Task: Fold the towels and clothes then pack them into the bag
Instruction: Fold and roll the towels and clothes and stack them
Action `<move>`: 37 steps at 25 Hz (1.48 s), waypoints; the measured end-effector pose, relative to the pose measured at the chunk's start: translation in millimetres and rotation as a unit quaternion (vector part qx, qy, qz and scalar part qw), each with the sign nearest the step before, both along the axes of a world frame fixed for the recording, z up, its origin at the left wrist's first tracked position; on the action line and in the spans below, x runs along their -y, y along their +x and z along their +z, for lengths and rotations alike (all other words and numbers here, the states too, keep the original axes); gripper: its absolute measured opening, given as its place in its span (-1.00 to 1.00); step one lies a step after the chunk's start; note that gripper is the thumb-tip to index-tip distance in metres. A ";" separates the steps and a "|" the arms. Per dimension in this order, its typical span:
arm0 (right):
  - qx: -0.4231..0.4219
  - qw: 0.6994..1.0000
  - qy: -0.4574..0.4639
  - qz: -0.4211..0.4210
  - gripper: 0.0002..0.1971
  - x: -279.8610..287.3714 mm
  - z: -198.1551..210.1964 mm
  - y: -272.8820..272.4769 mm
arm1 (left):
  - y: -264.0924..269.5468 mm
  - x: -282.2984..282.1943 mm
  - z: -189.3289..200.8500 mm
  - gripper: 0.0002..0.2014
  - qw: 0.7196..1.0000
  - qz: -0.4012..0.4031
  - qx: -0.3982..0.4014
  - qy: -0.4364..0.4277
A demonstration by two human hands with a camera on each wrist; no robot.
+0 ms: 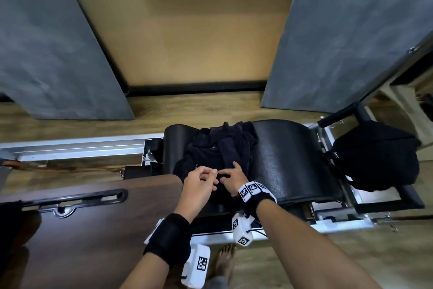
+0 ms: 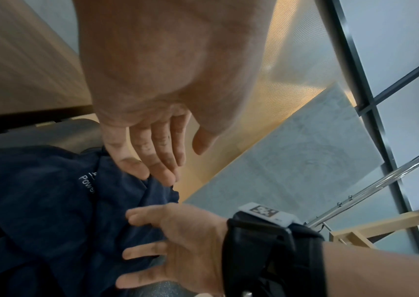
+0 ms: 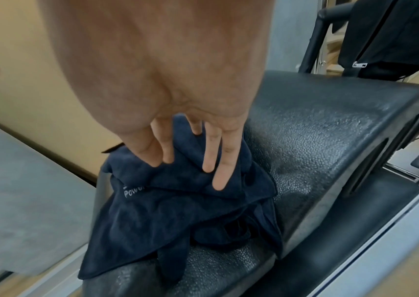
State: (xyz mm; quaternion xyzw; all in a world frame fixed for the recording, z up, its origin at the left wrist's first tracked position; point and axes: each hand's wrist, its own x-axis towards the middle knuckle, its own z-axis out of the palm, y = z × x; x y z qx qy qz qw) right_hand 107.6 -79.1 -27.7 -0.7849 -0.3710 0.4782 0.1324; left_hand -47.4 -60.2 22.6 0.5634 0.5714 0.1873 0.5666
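A crumpled dark navy towel [image 1: 222,148] with white lettering lies on a black padded bench [image 1: 285,155]. My left hand [image 1: 203,179] hovers at the towel's near edge with relaxed fingers. In the left wrist view the left hand's fingertips [image 2: 150,172] touch a fold of the towel [image 2: 51,201]. My right hand [image 1: 232,176] rests on the towel just beside it. Its straight, spread fingers [image 3: 211,160] press on the cloth [image 3: 178,207]. A black bag [image 1: 375,160] stands at the bench's right end, an arm's length from both hands.
A dark wooden board [image 1: 93,230] lies to the left of my arms. A metal rail [image 1: 70,148] runs left from the bench over the wooden floor. Grey wall panels [image 1: 46,42] stand behind. My bare foot [image 1: 225,263] is below the bench.
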 end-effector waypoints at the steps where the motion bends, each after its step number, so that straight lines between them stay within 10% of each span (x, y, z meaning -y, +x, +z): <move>1: 0.006 1.000 -0.014 0.015 -0.49 -3.9 -7.6 0.3 | -0.8 -3.3 -1.2 -0.84 1.000 0.001 -0.002 0.000; 8: 0.013 1.000 0.011 0.020 -0.28 -7.4 -32.0 10.3 | -3.0 -5.3 -4.1 -0.84 1.000 0.009 -0.001 0.000; 16: -0.074 0.928 0.270 -0.245 -0.83 -0.4 69.4 57.0 | 8.4 -0.3 24.6 -0.84 0.999 -0.012 0.009 0.030; 20: -0.199 0.893 0.350 -0.200 -0.68 17.2 152.4 72.8 | 19.0 10.5 51.1 -0.90 0.995 -0.011 0.033 0.096; 27: -0.249 0.865 0.432 -0.051 -0.67 101.5 274.1 69.0 | 31.7 59.3 116.4 -0.31 0.968 -0.072 0.109 0.216; 37: -0.293 0.797 0.529 -0.003 -0.73 269.9 351.2 26.2 | 9.5 203.6 202.3 -0.54 0.921 -0.172 0.315 0.153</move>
